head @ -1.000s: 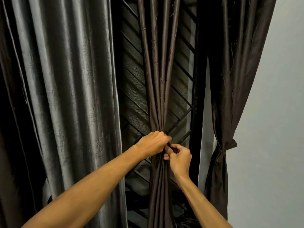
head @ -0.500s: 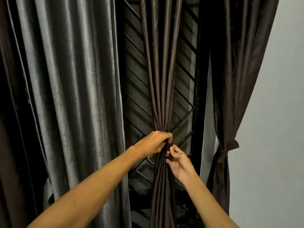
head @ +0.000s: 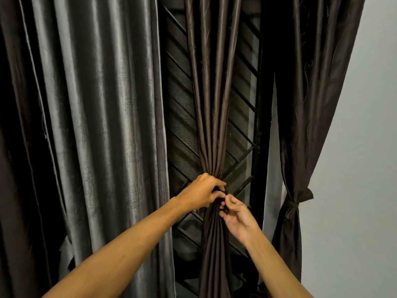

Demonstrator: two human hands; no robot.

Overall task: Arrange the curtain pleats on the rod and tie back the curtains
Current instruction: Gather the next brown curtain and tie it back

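Note:
A dark brown curtain (head: 211, 117) hangs in the middle, gathered into a narrow bundle at waist height. My left hand (head: 203, 191) grips the bundle at its narrowest point, fingers curled round the cloth. My right hand (head: 235, 214) is just below and to the right, its fingertips pinching a dark tie band (head: 225, 193) at the gathering. Whether the band is knotted is hidden by my fingers. A second brown curtain (head: 300, 125) at the right is tied back with a knot (head: 295, 204). The rod is out of view.
A wide grey curtain (head: 96, 125) hangs loose at the left. Behind the curtains is a window with a black diagonal metal grille (head: 180, 117). A pale wall (head: 354, 168) fills the right side.
My right hand has turned palm-up and dropped a little below the gathering, its fingers uncurling to a fingertip pinch. My left hand keeps its grip. The view has shifted slightly.

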